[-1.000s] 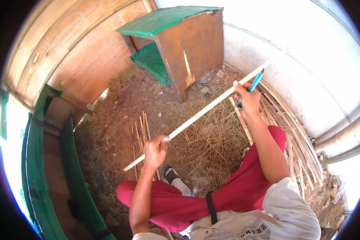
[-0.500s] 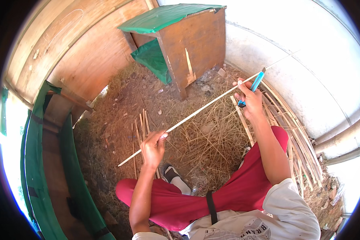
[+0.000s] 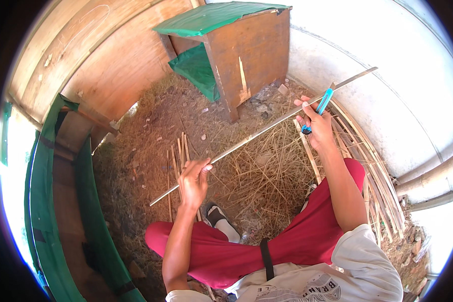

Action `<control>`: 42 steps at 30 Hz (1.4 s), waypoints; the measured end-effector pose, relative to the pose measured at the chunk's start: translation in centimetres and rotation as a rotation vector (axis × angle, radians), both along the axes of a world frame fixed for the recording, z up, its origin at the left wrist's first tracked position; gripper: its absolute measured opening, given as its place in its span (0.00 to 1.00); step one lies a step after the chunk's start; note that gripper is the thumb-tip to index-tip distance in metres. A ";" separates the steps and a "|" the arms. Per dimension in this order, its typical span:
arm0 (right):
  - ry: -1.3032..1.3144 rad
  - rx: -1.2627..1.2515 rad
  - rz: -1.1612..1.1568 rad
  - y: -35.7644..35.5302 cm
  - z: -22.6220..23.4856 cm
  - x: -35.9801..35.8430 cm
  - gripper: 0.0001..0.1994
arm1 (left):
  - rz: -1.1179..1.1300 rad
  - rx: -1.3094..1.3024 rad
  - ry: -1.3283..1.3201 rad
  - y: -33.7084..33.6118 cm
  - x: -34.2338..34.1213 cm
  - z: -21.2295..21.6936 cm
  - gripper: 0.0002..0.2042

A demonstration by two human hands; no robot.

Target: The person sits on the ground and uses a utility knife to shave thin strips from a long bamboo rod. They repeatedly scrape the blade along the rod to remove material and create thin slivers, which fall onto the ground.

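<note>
Strip (image 3: 256,134), long and slim, slants above the straw heap (image 3: 267,171), held between two hands. On the heap's near side lie the person's red trousers (image 3: 206,251). At its left edge, the left hand (image 3: 193,183) pinches the strip, thumb against bent fingers. Over its far right, the right hand (image 3: 319,128) has fingers curled round a blue cutter knife (image 3: 324,100), blade up beside the strip; thumb and forefinger meet the strip, but how firmly I cannot tell. The step in hand looks like steadying the strip at the blade; working it further would call for a firm left pinch and fingertips clear of the edge. Loose strips (image 3: 382,181) lie right of the heap, thin sticks (image 3: 185,146) left, a brown cabinet (image 3: 256,55) beyond.
</note>
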State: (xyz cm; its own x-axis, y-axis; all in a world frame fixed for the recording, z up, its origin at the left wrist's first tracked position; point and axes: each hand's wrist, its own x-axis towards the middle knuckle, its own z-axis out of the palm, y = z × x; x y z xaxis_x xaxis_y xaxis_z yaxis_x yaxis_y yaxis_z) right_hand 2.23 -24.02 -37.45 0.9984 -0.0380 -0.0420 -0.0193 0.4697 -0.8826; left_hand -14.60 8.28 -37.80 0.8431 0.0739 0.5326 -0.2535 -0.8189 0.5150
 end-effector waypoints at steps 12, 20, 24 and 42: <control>0.011 0.045 -0.033 -0.1 -0.6 0.3 0.15 | 0.047 -0.047 0.120 0.2 0.0 -0.9 0.05; 0.046 0.176 -0.057 0.5 -0.8 0.5 0.08 | 0.129 0.062 -0.096 1.9 -0.3 0.1 0.03; 0.036 0.232 -0.078 0.8 0.0 0.4 0.07 | 0.178 0.264 -0.232 1.3 -1.8 1.8 0.10; 0.059 0.487 0.129 3.3 -1.2 -1.5 0.08 | -0.303 -1.062 0.412 -12.0 4.2 -3.5 0.30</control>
State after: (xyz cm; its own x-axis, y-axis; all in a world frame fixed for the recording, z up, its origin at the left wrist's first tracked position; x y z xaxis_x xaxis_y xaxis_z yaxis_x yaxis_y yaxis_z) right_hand 0.78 -20.73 -38.69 0.9891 0.1236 -0.0802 -0.1473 0.8171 -0.5574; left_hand -10.44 -3.77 -41.29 0.9965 0.0833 0.0080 -0.0192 0.1345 0.9907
